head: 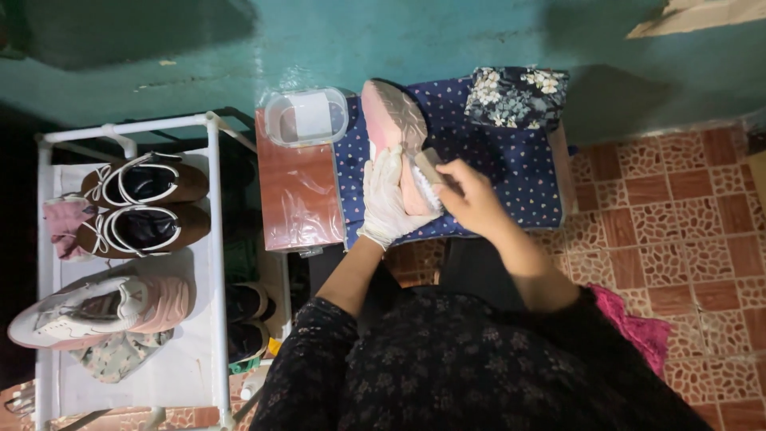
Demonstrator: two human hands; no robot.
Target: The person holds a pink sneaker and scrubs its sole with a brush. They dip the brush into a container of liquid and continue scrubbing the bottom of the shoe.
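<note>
Gloved left hand (388,199) gripping one pink shoe (396,136), right hand (472,199) clutching one brush (428,172), three shoes racked

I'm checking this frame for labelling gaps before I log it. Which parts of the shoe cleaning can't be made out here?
Head view:
- Pink shoe: its near end is covered by the gloved left hand.
- Brush: mostly hidden by the right hand; bristles barely show.
- Clear container: contents unreadable through glare.
- Lower rack shoes: dark, hidden under the shelf.
</note>
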